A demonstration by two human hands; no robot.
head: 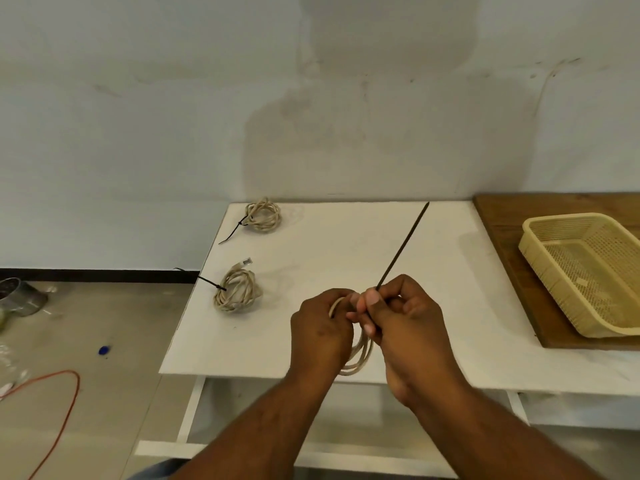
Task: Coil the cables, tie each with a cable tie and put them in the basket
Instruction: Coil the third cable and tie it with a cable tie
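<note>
Two tied coils (239,288) lie left of centre on the white worktop (346,244). At lower centre the left hand (320,332) is clenched round a third, untied coil (360,355), touching the right hand (405,327), which pinches a black cable tie (403,245) whose long axis slants toward the upper right. The basket (585,271) sits well apart at the right edge, nearer the right hand.

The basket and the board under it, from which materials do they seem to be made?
The basket looks like moulded plastic, pale yellow with a dull sheen: its walls and floor are a fine, regular perforated mesh with a smooth rolled rim. The board looks like wood, brown and matte, with faint grain streaks; it could be a veneer.
</note>
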